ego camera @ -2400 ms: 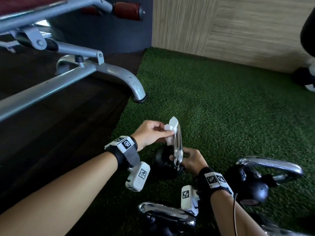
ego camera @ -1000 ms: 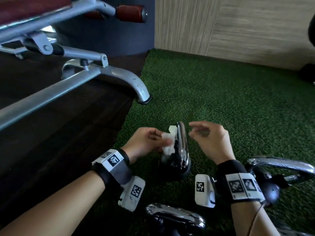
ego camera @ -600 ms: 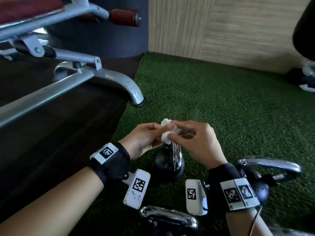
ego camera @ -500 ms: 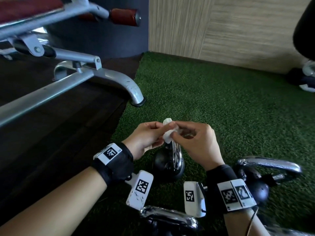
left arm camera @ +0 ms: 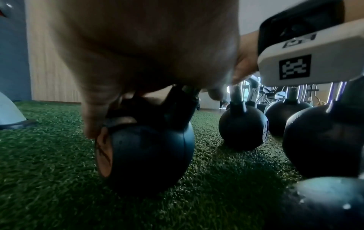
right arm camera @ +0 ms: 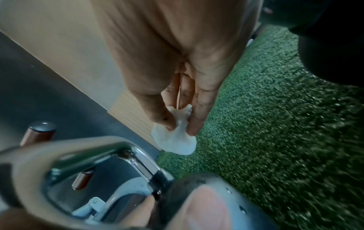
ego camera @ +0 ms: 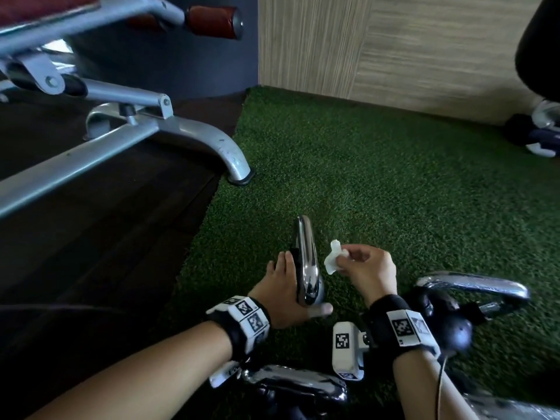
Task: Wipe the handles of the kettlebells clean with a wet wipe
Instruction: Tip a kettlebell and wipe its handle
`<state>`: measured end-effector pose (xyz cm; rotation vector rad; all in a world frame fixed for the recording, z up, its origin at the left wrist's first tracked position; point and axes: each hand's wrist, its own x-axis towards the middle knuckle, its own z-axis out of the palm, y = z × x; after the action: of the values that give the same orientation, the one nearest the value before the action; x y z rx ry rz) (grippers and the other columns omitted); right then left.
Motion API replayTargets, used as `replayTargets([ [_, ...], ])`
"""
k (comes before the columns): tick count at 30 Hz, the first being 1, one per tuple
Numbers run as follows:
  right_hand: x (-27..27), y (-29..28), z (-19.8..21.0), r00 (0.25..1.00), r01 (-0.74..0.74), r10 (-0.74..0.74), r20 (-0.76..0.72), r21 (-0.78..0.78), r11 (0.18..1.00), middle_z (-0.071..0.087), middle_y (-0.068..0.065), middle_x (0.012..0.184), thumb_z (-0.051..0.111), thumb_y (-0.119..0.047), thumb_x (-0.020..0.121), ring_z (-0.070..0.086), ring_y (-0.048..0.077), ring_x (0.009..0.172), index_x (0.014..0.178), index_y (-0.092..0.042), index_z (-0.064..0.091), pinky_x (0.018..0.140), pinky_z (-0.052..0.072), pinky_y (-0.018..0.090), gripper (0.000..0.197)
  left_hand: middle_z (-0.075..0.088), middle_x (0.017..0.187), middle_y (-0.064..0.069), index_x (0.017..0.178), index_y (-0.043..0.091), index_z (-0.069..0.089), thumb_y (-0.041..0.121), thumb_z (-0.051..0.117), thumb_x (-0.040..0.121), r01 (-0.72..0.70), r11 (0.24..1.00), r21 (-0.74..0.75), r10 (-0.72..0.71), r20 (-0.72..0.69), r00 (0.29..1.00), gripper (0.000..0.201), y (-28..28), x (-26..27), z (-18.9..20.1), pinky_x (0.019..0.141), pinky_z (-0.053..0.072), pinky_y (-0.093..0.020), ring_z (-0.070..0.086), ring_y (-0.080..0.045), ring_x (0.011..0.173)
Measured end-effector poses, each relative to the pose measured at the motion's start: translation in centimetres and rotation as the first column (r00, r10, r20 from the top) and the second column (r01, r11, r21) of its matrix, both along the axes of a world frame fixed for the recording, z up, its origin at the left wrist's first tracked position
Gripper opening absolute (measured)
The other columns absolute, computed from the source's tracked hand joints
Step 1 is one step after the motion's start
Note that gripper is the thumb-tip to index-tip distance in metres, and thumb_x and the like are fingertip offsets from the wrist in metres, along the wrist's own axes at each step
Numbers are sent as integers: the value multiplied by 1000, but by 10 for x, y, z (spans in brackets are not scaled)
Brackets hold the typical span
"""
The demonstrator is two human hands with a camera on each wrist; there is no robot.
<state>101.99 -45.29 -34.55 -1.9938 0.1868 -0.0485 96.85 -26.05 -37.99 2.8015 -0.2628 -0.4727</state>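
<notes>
- The right hand (ego camera: 368, 268) pinches a crumpled white wet wipe (ego camera: 333, 258) between thumb and fingertips; its grip is closed on the wipe, as the right wrist view (right arm camera: 175, 137) also shows.
- The wipe hangs just to the right of the chrome handle (ego camera: 306, 256) of the middle kettlebell (left arm camera: 149, 155) and is not touching it.
- The left hand (ego camera: 283, 294) is on that kettlebell from the left, fingers laid along the far side below the handle and thumb (ego camera: 318, 310) pressed against the near side of the ball. Its grip is wrapped round the kettlebell.
- This kettlebell stands on the green turf (ego camera: 378, 183), handle seen edge-on from the head view and pointing away from the person. An orange mark shows on the left face of its black ball in the left wrist view.
- A second kettlebell (ego camera: 454, 316) stands to the right, its chrome handle lying across the view beside the right wrist.
- A third kettlebell (ego camera: 297, 386) sits nearest the person, between the two forearms, only its shiny handle and part of the ball showing.
- The left wrist view shows further black kettlebells (left arm camera: 243, 124) in a row on the turf to the right.
- Both wrists wear black bands with square printed markers and white camera housings.
- To the far left stands a grey metal weight bench frame (ego camera: 181, 131) on the dark floor (ego camera: 91, 237), one foot at the edge of the turf, with a red-brown padded roller (ego camera: 212, 19) above.
- A pale wood-grain wall (ego camera: 394, 50) closes the far side of the turf.
</notes>
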Motion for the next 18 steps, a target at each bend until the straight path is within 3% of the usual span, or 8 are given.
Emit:
replayTargets([
  [3, 3, 6, -9, 998, -18, 18, -58, 3, 1000, 79, -5, 93, 84, -16, 79, 76, 14, 83, 100, -23, 81, 76, 64, 28, 22, 6, 167, -28, 158, -6, -2, 88, 20, 75, -29, 999, -39, 33, 107, 994, 127, -3, 0, -2, 127, 13, -52, 9, -37, 156],
  [7, 6, 17, -19, 998, -10, 9, -61, -26, 1000, 79, -14, 84, 85, -32, 73, 75, 10, 87, 88, -33, 79, 88, 63, 38, 16, 32, 159, -15, 157, 8, 26, 57, 58, 88, 9, 964, -267, 14, 86, 996, 90, 14, -5, 21, 123, 29, -46, 34, -30, 147],
  [10, 6, 22, -16, 999, -12, 9, -51, -60, 998, 77, -13, 88, 84, -31, 80, 73, 10, 89, 95, -27, 80, 85, 60, 31, 17, 47, 148, -6, 154, 17, 32, 30, 73, 89, 53, 929, -365, -28, 73, 997, 77, 26, -10, 49, 116, 37, -36, 50, -24, 133],
  [13, 7, 32, -15, 998, -61, 59, -19, -127, 990, 75, -11, 87, 83, -33, 84, 70, 7, 82, 101, -23, 81, 73, 55, 19, 20, 42, 154, 5, 158, 25, 24, 31, 75, 90, 102, 942, -319, -87, 60, 994, 85, 29, -9, 56, 118, 25, -25, 44, -16, 138],
  [15, 10, 42, -18, 996, -88, 85, -24, -200, 976, 73, -8, 86, 82, -29, 87, 65, 2, 74, 101, -19, 81, 61, 44, 8, 17, 39, 157, 6, 158, 29, 24, 41, 79, 86, 135, 938, -320, -115, 82, 990, 91, 29, -6, 53, 122, 27, -31, 43, -16, 140],
  [18, 15, 48, -17, 998, -64, 64, -6, -216, 974, 74, -4, 88, 81, -22, 89, 67, 9, 77, 102, -16, 81, 64, 45, 12, 15, 39, 155, 4, 157, 27, 28, 54, 86, 74, 152, 948, -281, -128, 103, 986, 105, 32, -3, 42, 120, 35, -38, 44, -19, 139],
])
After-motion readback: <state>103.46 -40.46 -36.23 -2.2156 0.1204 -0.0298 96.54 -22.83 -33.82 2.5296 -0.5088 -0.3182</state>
